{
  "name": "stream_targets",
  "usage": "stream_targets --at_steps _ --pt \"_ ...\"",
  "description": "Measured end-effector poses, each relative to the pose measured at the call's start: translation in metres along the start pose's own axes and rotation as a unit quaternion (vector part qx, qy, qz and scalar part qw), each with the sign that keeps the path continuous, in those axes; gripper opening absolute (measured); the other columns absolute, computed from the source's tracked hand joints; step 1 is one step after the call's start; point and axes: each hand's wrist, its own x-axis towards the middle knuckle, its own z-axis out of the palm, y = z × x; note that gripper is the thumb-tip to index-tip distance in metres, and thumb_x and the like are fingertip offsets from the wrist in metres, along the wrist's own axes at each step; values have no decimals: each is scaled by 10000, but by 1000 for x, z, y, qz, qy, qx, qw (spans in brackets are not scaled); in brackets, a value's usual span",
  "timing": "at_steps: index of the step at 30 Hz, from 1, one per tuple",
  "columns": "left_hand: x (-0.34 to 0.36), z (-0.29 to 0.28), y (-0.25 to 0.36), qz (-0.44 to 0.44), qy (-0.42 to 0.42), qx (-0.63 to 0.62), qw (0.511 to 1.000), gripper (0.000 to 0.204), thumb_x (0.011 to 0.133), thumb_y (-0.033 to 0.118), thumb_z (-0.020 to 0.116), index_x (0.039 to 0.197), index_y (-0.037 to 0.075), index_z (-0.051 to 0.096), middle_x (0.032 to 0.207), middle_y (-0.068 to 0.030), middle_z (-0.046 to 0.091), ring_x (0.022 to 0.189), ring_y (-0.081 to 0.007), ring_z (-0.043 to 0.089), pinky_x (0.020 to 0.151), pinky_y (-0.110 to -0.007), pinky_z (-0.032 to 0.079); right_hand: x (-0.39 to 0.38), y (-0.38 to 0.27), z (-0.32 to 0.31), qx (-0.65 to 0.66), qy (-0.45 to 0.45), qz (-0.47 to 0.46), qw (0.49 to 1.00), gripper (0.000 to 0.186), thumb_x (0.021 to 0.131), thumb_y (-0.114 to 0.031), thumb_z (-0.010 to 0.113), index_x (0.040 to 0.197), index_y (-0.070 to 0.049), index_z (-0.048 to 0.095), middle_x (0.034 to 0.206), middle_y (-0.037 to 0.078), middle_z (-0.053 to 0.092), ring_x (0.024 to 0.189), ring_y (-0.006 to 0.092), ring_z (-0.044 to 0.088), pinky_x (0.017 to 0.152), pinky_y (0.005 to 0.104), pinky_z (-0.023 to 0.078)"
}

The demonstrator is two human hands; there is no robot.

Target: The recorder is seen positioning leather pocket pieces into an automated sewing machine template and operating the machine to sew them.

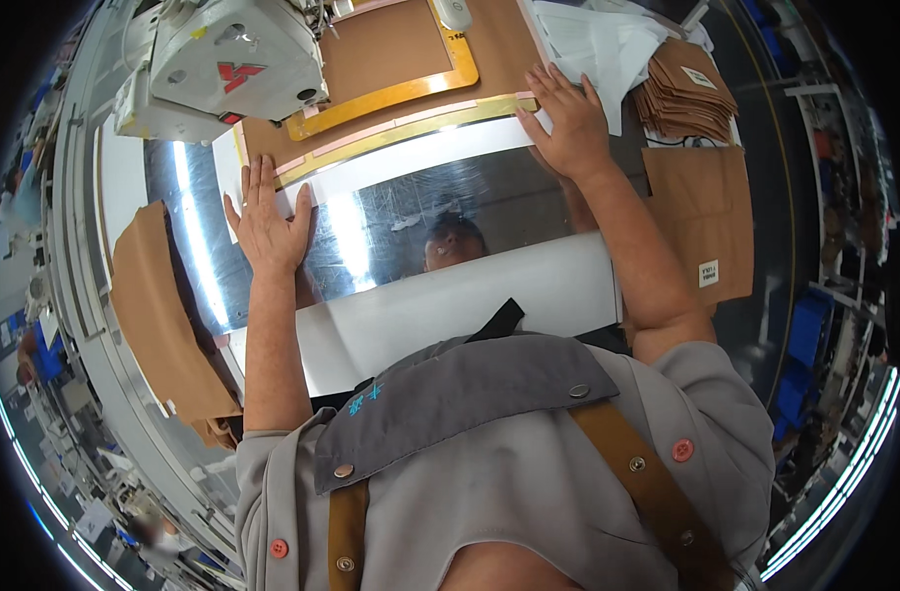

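Brown sheet (386,51) within yellow frame (391,104), left hand (271,227), right hand (575,130) flat

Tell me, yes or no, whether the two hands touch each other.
No, the left hand is near one end of the yellow strip, the right hand at the other.

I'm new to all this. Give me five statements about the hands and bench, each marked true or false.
1. The left hand and right hand are near opposite ends of a yellowish strip. True.
2. The white machine is at the upper right. False: the machine is at the upper left.
3. A brown stack lies at the upper right. True.
4. The right hand grips scissors. False: it is open, fingers spread.
5. The shiny plate shows reflections. True.
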Motion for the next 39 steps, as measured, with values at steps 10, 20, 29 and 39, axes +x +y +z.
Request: stream_targets --at_steps 10,20,29,39 --pt "-1 0 -2 -32 16 40 999 648 964 454 543 1545 172 480 1598 -31 473 1515 -225 374 1262 -543 98 2 -2 -3 48 -8 -45 998 472 1015 -392 568 1421 -153 599 1486 72 587 1435 253 486 1200 561 302" --pt "0 0 -1 -56 18 36 998 639 948 448 545 1509 143 523 1568 -34 510 1512 -202 374 1277 -500 108 1 -4 -1 37 -3 -36 999 444 1011 -355 575 1398 -145 630 1464 69 607 1418 249 506 1194 537 321" --pt "-2 2 1 -58 36 16 998 610 929 423 584 1455 114 580 1552 -41 529 1501 -208 393 1272 -498 112 2 -3 -3 36 -9 -39 999 423 1002 -325 596 1379 -140 640 1454 68 614 1409 261 512 1182 537 335" --pt "-4 -2 2 -63 32 26 997 617 931 433 573 1480 150 560 1564 -11 517 1496 -189 401 1269 -492 113 1 -4 -1 28 -12 -37 999 414 998 -309 602 1371 -135 646 1445 73 620 1408 261 513 1179 538 340"
